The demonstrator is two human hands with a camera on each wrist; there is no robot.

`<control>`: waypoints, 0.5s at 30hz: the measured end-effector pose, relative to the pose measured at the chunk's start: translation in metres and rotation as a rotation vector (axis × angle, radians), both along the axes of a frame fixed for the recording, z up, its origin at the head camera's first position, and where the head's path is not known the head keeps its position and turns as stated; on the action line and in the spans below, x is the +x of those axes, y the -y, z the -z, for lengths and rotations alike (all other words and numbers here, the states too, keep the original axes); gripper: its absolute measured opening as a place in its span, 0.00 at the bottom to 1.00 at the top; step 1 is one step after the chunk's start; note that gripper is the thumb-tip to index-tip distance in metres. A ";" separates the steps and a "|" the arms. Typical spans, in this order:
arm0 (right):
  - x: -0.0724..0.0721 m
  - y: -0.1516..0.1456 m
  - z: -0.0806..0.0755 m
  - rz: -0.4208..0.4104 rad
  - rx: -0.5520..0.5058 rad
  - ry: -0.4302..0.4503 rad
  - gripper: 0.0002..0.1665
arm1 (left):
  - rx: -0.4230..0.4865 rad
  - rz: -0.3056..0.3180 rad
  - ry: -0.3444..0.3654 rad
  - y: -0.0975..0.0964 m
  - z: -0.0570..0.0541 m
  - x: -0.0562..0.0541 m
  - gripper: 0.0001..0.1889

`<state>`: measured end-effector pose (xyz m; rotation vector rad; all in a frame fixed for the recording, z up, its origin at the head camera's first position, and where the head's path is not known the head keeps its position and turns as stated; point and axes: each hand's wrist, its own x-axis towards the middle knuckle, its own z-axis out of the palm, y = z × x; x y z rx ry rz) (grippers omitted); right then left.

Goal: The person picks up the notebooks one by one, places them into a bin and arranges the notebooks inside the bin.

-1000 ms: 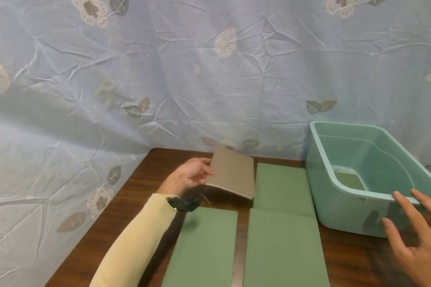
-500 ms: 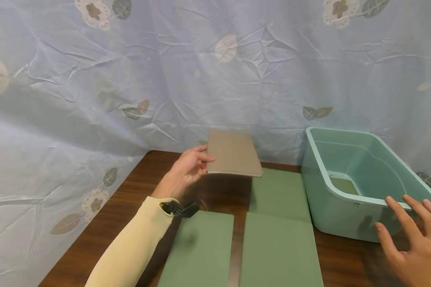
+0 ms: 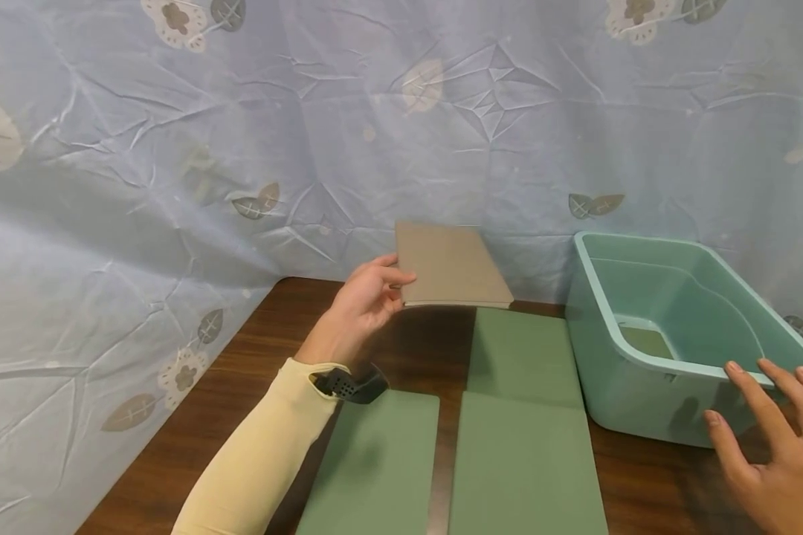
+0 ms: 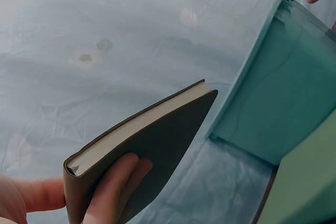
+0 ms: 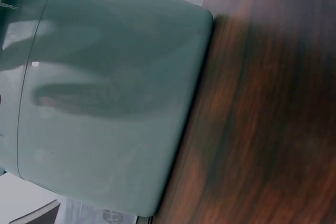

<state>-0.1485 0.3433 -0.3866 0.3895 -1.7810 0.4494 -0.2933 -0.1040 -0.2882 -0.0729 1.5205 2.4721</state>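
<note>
My left hand (image 3: 368,297) grips a brown-grey notebook (image 3: 450,264) by its left edge, thumb on top of the cover. The notebook is raised over the back of the table, nearly level. In the left wrist view its cream page edges (image 4: 142,124) show, and my fingers (image 4: 118,182) lie against the dark cover. My right hand (image 3: 779,446) has its fingers spread, fingertips at the front rim of the light-green plastic bin (image 3: 676,405). In the right wrist view the bin's outer wall (image 5: 115,98) fills much of the picture, and the hand is mostly out of frame.
Several green notebooks lie flat on the dark wooden table (image 3: 241,357): one at front left (image 3: 381,461), one at front right (image 3: 525,464), one behind it (image 3: 525,357). Something green (image 3: 645,342) shows in the bin's bottom. A patterned curtain (image 3: 401,126) hangs behind the table.
My left hand has lifted the notebook up and slightly right, and the notebook has gone from tilted to nearly level. My right hand stays at the bin's rim.
</note>
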 end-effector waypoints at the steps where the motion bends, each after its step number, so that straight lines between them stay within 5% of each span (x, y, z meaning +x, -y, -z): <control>1: 0.000 0.000 -0.001 0.001 -0.001 0.006 0.38 | 0.003 -0.002 -0.003 -0.001 -0.002 0.001 0.44; 15: 0.001 -0.006 -0.001 0.009 0.028 0.029 0.38 | 0.050 -0.012 -0.020 -0.019 -0.029 0.001 0.44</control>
